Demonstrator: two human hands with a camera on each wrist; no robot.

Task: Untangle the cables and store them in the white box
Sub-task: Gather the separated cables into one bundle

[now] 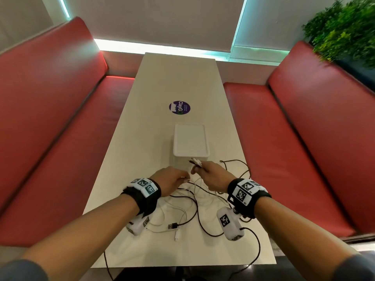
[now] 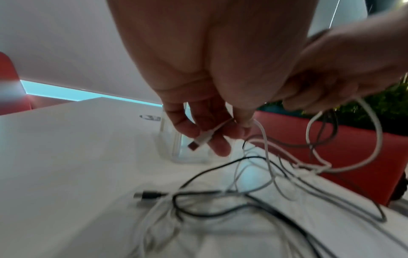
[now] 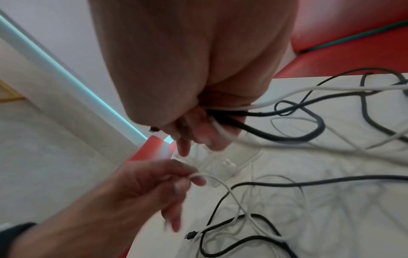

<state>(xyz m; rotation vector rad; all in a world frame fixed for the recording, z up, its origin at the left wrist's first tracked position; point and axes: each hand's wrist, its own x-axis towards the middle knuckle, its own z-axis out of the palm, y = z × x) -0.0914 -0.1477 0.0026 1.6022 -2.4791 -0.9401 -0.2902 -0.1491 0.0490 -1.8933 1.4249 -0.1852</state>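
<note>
A white box [image 1: 190,142] with its lid on stands mid-table. In front of it, black and white cables [image 1: 192,207] lie tangled together. My left hand [image 1: 185,178] pinches the plug end of a white cable [image 2: 199,140] just above the table. To its right, my right hand [image 1: 199,168] grips a bundle of black and white cable ends [image 1: 195,161] near the box's front wall. In the right wrist view the bundle [image 3: 223,118] runs through the curled fingers and trails off to the right. A loose black USB plug [image 1: 172,226] lies near my left wrist.
The long white table [image 1: 162,78] carries a round purple sticker [image 1: 179,107] beyond the box. Red benches [image 1: 60,138] flank both sides, and a green plant [image 1: 345,31] stands at the far right. One black cable [image 1: 105,260] hangs over the near edge.
</note>
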